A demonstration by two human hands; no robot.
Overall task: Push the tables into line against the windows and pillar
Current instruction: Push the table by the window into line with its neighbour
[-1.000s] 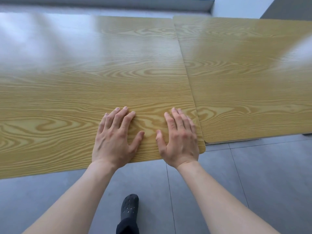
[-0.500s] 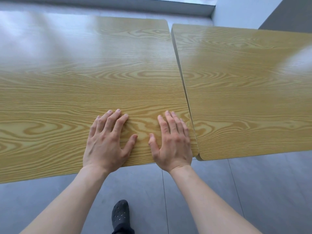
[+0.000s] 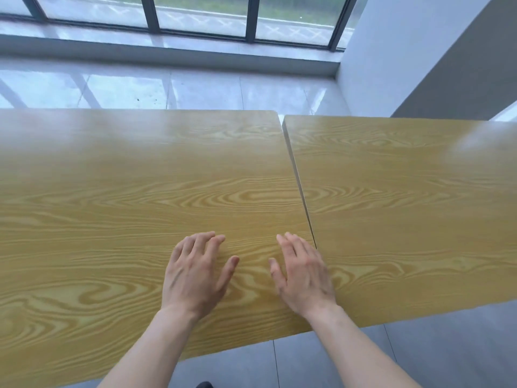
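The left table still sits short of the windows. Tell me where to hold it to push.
Hold the left table at its near edge, from the person's side, with left hand and right hand spread wider: the top is flat, without handles.

Left table (image 3: 117, 191): wood-grain top; left hand (image 3: 193, 275) and right hand (image 3: 303, 275) flat at its 5 o'clock corner.
Right table (image 3: 405, 205): bare, just beside, narrow seam between.
Floor (image 3: 195, 88): glossy tiles at 12 o'clock.

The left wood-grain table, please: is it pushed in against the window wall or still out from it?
Still out: a strip of glossy floor shows between the left wood-grain table and the window wall.
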